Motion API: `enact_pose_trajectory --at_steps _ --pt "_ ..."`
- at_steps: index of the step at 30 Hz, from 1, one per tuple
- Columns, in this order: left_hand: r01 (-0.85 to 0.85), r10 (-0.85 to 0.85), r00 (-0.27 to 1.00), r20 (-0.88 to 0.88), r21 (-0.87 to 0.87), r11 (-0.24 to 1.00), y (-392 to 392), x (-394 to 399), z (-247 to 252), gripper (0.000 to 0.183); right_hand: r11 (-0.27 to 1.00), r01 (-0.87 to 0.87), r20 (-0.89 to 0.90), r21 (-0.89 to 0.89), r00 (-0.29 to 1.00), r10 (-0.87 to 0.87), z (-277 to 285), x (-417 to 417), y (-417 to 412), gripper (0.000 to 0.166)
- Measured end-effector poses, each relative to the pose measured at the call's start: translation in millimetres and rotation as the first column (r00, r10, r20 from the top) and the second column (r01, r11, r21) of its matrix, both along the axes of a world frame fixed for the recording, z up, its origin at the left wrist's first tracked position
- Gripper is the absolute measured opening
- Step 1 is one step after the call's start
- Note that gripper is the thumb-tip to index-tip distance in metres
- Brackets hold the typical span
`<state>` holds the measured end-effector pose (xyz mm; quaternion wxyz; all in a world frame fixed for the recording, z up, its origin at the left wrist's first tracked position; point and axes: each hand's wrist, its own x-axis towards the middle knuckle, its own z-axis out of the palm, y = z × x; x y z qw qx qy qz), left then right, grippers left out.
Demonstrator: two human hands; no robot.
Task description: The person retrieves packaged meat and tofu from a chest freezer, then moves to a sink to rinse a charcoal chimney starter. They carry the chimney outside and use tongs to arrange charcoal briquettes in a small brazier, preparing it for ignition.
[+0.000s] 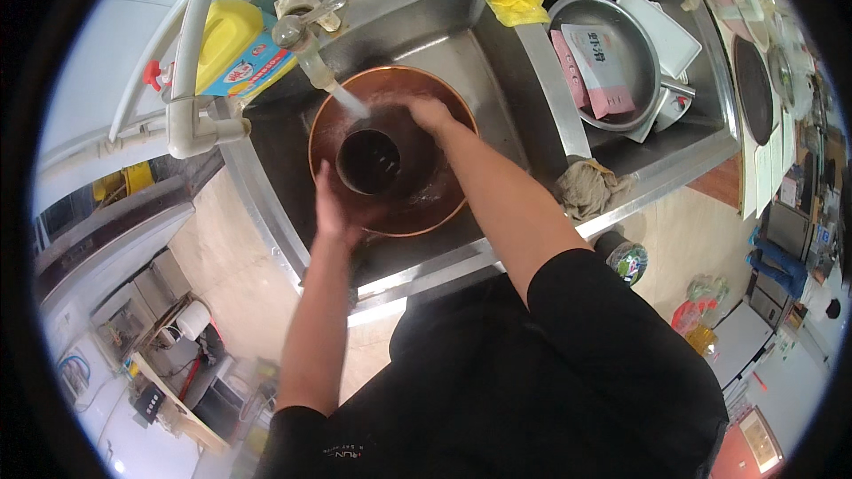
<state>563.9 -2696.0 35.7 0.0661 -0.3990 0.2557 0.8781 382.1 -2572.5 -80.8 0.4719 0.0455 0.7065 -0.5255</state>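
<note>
A round copper-coloured pot (pixel 439 199) with a dark central chimney opening (pixel 368 161) sits tilted in the left basin of the steel sink (pixel 502 90). Water (pixel 351 103) streams from the faucet (pixel 313 56) into it, beside the chimney. My left hand (pixel 338 209) grips the pot's lower left rim, the thumb pointing up along the side. Inside the pot, against the upper right of its inner wall, is my right hand (pixel 428 114). Its fingers are blurred, and whether they hold anything cannot be made out.
A yellow cloth (pixel 514 1) and a grey-brown rag (pixel 586 187) lie on the sink divider. The right basin holds a steel pan (pixel 642 66) with packets, plus white dishes (pixel 665 33). Left of the faucet are a yellow-and-blue jug (pixel 233 46) and a white pipe (pixel 190 80).
</note>
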Motion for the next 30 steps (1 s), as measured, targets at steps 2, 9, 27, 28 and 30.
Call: enact_pose_trajectory --at_steps 2,9,27,28,30 --pt "0.092 -0.095 0.995 0.000 -0.224 0.970 -53.4 -17.0 -40.3 0.072 0.921 0.293 0.172 0.258 0.924 -0.343 -12.2 14.3 8.9 0.063" --pt "0.373 -0.357 0.911 0.206 -0.045 0.927 -70.0 -76.2 -109.7 0.046 0.958 0.282 -0.507 0.058 0.834 -0.215 35.9 112.2 -15.8 0.048" --pt "-0.271 0.281 0.958 0.061 0.518 0.811 33.0 45.6 -80.7 0.067 0.904 -0.242 -0.231 -0.352 0.959 0.166 -6.3 9.2 -20.2 0.050" --pt "-0.201 0.195 0.979 0.054 0.384 0.901 31.8 30.4 -62.8 0.066 0.981 -0.159 -0.154 -0.115 0.978 0.140 -45.3 0.6 -2.8 0.055" --pt "-0.076 0.066 0.992 0.110 0.091 0.993 9.0 5.9 -31.6 0.064 0.980 0.055 0.009 0.191 0.998 -0.058 -77.8 5.6 7.2 0.062"
